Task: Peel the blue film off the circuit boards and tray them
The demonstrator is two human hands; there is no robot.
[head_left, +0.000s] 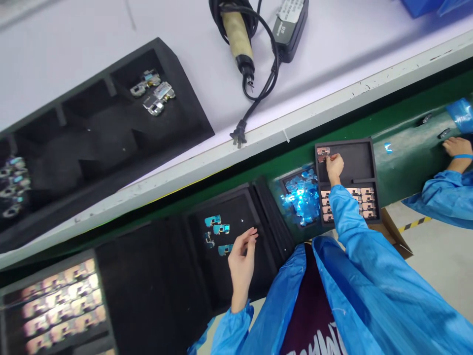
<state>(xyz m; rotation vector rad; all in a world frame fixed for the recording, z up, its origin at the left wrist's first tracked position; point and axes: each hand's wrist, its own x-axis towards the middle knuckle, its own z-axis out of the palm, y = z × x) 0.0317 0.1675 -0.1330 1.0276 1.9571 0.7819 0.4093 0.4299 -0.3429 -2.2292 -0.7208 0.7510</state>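
My right hand (334, 166) is closed at the fingertips on a copper-coloured phone board piece (322, 159) in the upper left corner of a black divided tray (354, 160). Rows of similar copper-coloured pieces (367, 202) fill the tray's lower compartment. Over another black tray (236, 199), my left hand (242, 261) is raised with thumb and forefinger curled into a pinch. Anything between those fingertips is too small to make out. Beside it, several small blue-filmed parts (221, 229) lie on the tray floor.
A heap of blue film pieces (301, 195) lies between the trays. At left is a tray of copper-coloured pieces (64, 301). The shelf holds a black bin (185, 98), a corded electric screwdriver (238, 39) and a power adapter (290, 29). Another person's hand (458, 148) is at right.
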